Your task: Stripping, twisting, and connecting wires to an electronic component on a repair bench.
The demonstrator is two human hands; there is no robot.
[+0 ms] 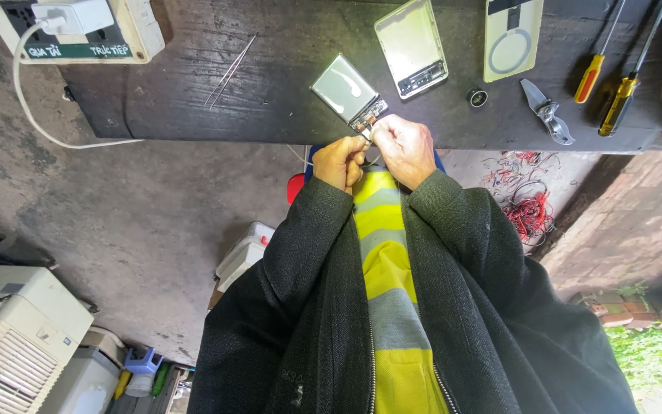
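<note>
My left hand (340, 162) and my right hand (404, 149) meet at the near edge of a dark workbench (270, 107), fingers pinched together. Between the fingertips is a small pale piece (366, 136), too small to identify. It lies right at the circuit-board end of a flat silver module (345, 88) resting tilted on the bench. Both hands touch or nearly touch that board end. My dark jacket sleeves and a yellow and grey shirt fill the lower middle.
On the bench lie thin tweezers (231, 70), a silver phone housing (411, 47), a cream back cover with a ring (511, 34), a small round ring (476, 96), metal pliers (547, 111) and two screwdrivers (593, 73). A socket strip with a white charger (78, 27) sits far left. Red wires (526, 199) lie on the floor.
</note>
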